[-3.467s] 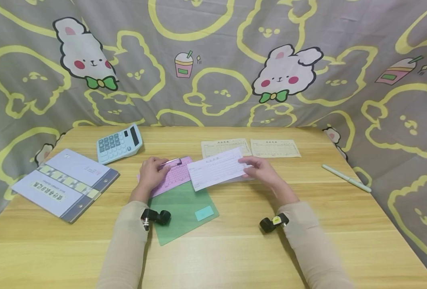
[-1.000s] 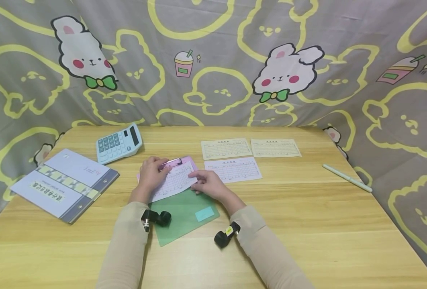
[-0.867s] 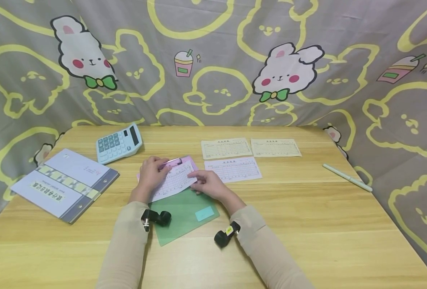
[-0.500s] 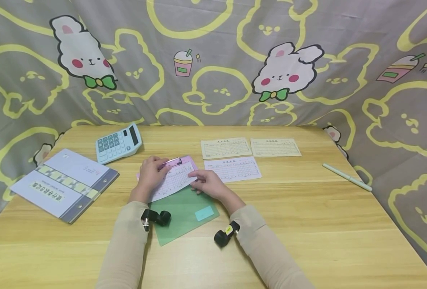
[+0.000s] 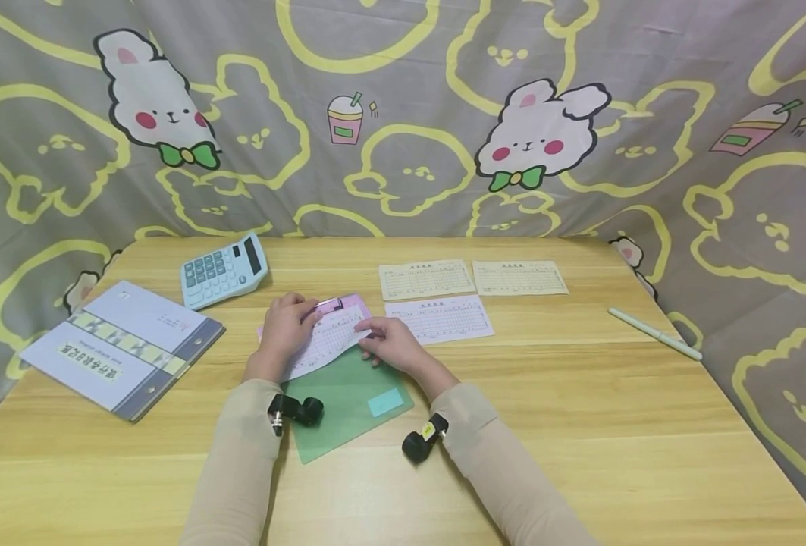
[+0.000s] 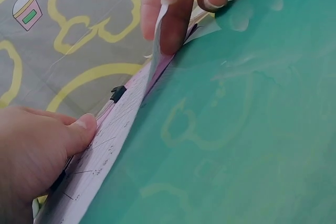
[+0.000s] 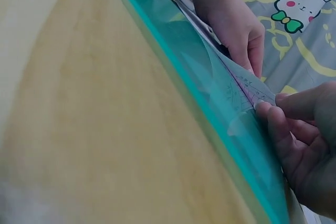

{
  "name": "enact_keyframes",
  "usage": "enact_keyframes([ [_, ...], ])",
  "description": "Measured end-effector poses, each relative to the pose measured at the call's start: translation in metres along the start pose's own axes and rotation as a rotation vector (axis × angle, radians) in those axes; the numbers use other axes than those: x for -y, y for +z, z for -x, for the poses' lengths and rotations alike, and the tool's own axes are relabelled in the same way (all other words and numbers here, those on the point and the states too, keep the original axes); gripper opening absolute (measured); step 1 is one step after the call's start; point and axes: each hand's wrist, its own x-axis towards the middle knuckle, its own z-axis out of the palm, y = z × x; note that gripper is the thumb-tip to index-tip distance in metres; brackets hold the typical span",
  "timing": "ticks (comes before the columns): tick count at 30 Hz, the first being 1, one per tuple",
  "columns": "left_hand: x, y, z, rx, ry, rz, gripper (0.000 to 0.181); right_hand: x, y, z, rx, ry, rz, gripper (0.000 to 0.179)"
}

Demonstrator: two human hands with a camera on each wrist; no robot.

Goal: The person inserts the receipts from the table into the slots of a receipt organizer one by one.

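Two hands work at one clip in the head view. With the green folder [image 5: 344, 417] as dial centre, the white sheet [image 5: 330, 339] lies at 12 o'clock, over a pink sheet [image 5: 356, 301]. The left hand [image 5: 285, 330] pinches the clip [image 5: 337, 304] at the sheet's top edge; the right hand [image 5: 396, 345] pinches the sheet's near right corner. Step in hand, as judged: setting the white sheet under the clip. The next move probably calls for keeping the corner square while the clip takes the edge. A calculator [image 5: 224, 273] sits between 10 and 11 o'clock, a notebook [image 5: 126, 349] between 9 and 10, a loose white form [image 5: 446, 318] between 1 and 2, and a pen [image 5: 655, 334] between 2 and 3. Neither wrist view shows these four clearly.

Left wrist view: the left thumb, at 8 o'clock in frame, presses by the clip; its other fingers are hidden. At 12 o'clock the held corner curls upward, a lift barely readable from the head.

Right wrist view: at 4 o'clock, right thumb and fingertips close on the sheet's edge. Pink shows beneath it.
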Motion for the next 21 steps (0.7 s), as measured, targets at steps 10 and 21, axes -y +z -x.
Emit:
enact_keyframes([
  [10,-0.002,-0.003,0.0,0.011,0.012,-0.039,0.033,0.002,0.001,-0.007,-0.008,0.021,0.06,0.027],
  [21,-0.003,-0.003,0.0,0.024,-0.004,-0.02,0.034,0.006,0.004,-0.012,-0.059,0.063,0.112,0.023],
])
